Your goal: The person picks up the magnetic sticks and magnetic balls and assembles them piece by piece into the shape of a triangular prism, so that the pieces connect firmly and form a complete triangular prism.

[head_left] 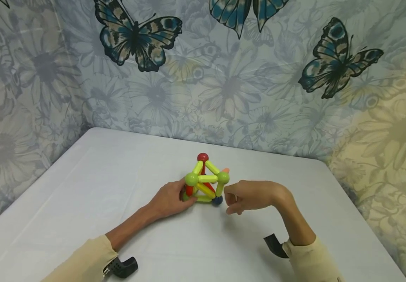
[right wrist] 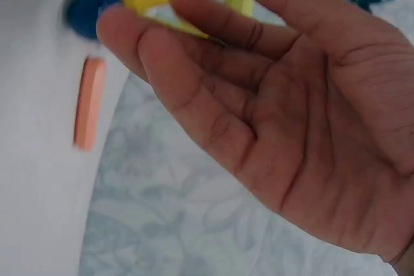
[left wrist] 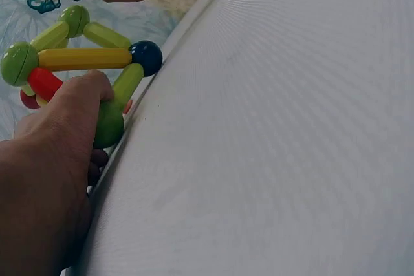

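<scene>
A frame of magnetic balls and sticks [head_left: 207, 178] stands on the table, with a red ball [head_left: 203, 158] on top, green balls at its sides and a dark blue ball [head_left: 217, 201] low on the right. My left hand [head_left: 169, 199] grips its lower left, thumb across the base near a green ball [left wrist: 108, 127]; part of that ball is hidden by the hand. Just right of the frame, my right hand [head_left: 250, 196] is held with relaxed, slightly bent fingers and nothing in its palm. In the right wrist view its fingertips overlap the blue ball [right wrist: 90, 14].
A loose peach-coloured stick [right wrist: 90, 103] lies on the white table [head_left: 83, 188] beyond my right hand. Patterned cloth with butterflies [head_left: 231, 90] rises behind the table. Black straps hang at both cuffs.
</scene>
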A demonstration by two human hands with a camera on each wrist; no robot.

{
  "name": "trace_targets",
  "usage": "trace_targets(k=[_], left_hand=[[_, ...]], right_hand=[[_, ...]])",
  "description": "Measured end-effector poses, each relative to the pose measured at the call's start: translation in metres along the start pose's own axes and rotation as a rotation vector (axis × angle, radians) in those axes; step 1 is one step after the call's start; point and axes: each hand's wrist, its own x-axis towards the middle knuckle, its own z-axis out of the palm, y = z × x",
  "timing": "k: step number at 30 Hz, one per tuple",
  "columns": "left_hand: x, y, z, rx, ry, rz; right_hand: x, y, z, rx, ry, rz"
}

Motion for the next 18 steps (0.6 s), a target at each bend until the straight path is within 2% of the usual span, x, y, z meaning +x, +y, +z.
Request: trace_targets(k=[3, 6, 8, 11, 14, 18], left_hand=[[0.001, 0.000, -0.001, 0.005, 0.060, -0.053], [0.003, -0.002, 0.000, -0.006, 0.106, -0.095], [0.004, -0.003, 0.000, -0.036, 0.126, -0.105], [0.004, -0.003, 0.001, -0.095, 0.139, -0.087], [0.004, -0.003, 0.002, -0.160, 0.110, -0.047], [0.002, -0.004, 0.001, -0.180, 0.005, 0.019]], right_hand=[[0.005, 0.019, -0.005, 0.008, -0.010, -0.027], [0.021, 0.033, -0.003, 0.014, -0.003, -0.016], [0.030, 0.039, 0.000, 0.010, -0.008, -0.055], [0.035, 0.039, 0.006, 0.050, -0.052, -0.127], [0.034, 0.033, 0.010, 0.056, -0.100, -0.201], [0.040, 0.023, 0.016, 0.037, -0.146, -0.276]])
